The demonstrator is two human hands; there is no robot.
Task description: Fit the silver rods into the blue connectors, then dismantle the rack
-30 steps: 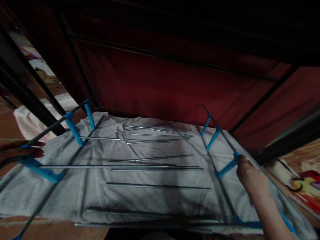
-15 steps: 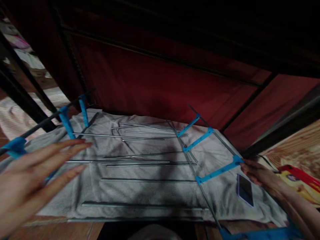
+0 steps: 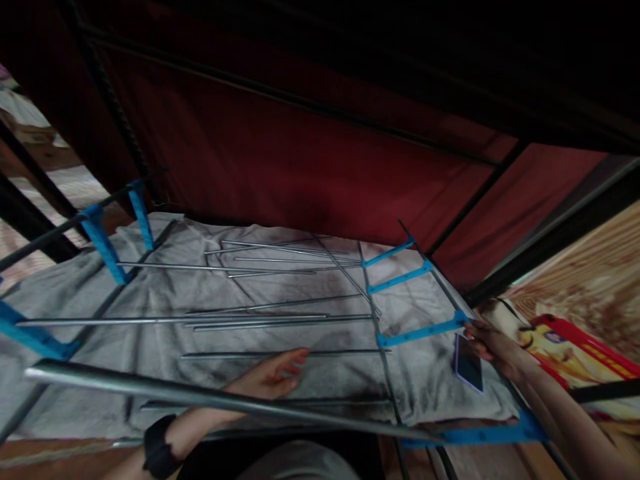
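On my right, a ladder-like frame joins metal tubes with blue plastic crosspieces (image 3: 425,331). My right hand (image 3: 493,343) is closed around its outer side, by the end of one crosspiece. My left hand (image 3: 275,378) reaches over the loose rods with fingers stretched out, holding nothing. A thick metal tube (image 3: 210,399) slants across in front of my left wrist, its right end at the nearest blue crosspiece (image 3: 490,435). To the left stands a second frame with blue crosspieces (image 3: 103,243). Several thin metal rods (image 3: 280,319) lie between the two frames.
A grey cloth (image 3: 330,377) is spread under the parts. A phone (image 3: 469,363) lies on it near my right hand. Behind rises a dark red panel (image 3: 300,167). A red and yellow package (image 3: 575,347) is at the far right.
My left hand has moved from the far left to the lower middle. A thick tube now spans the foreground. The right frame has shifted slightly, with my right hand still on it.
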